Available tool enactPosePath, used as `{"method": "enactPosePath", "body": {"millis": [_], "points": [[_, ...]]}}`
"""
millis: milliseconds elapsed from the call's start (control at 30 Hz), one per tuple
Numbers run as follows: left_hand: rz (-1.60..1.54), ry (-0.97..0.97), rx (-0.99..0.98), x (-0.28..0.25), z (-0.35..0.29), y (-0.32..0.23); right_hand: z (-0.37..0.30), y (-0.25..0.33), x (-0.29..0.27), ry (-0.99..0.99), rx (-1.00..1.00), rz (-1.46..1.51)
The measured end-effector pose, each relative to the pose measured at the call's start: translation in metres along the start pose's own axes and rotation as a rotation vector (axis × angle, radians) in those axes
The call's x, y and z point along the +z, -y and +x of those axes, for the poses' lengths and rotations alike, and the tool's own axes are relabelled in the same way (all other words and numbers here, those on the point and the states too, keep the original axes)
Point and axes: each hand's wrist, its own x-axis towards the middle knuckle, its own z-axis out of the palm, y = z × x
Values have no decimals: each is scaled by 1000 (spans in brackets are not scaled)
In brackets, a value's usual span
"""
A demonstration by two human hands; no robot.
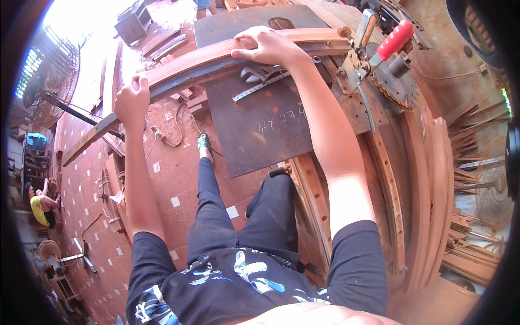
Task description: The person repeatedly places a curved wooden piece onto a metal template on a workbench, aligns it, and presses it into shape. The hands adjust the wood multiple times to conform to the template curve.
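A long, slightly curved wooden strip [189, 60] lies along a darker wooden jig [86, 142] that crosses the far side of a dark metal machine table [233, 141]. Near its left end, my left hand [132, 103] is closed around the strip and jig. My right hand [266, 46] curls over the strip farther right, thumb on the near side. A toggle clamp with a red handle [395, 40] stands at the jig's right end. On the table just below my right hand rest an adjustable wrench [261, 72] and a steel ruler [263, 85].
A toothed circular saw blade [398, 86] is right of the table. Long curved boards [417, 200] stand at the right. Offcuts and a cable [176, 132] lie on the tiled floor. A fan [51, 81] and a person in yellow [40, 208] are at the left.
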Motion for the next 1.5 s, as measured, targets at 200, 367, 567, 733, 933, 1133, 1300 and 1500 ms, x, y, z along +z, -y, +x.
{"method": "enactPosePath", "body": {"millis": [200,367,567,733,933,1133,1300,1500], "points": [[2,44,16,6,6,3,-2,2,8,-135,47,-106],[-112,32,57,10,9,20,-1,5,10,-200,55,-150],[-89,162,89,2,10,13,-1,2,17,-285,40,-166],[-41,159,130,5,10,13,3,-1,28,-330,58,-199],[5,153,120,-12,0,-11,-1,-4,31,-255,156,-138],[-11,89,160,-9,-2,-2,-2,0,30,-249,186,-181],[20,97,124,-10,-9,-2,-3,4,21,-183,218,-152],[-21,133,96,-15,-15,-2,-2,-2,20,-187,202,-86]]}}
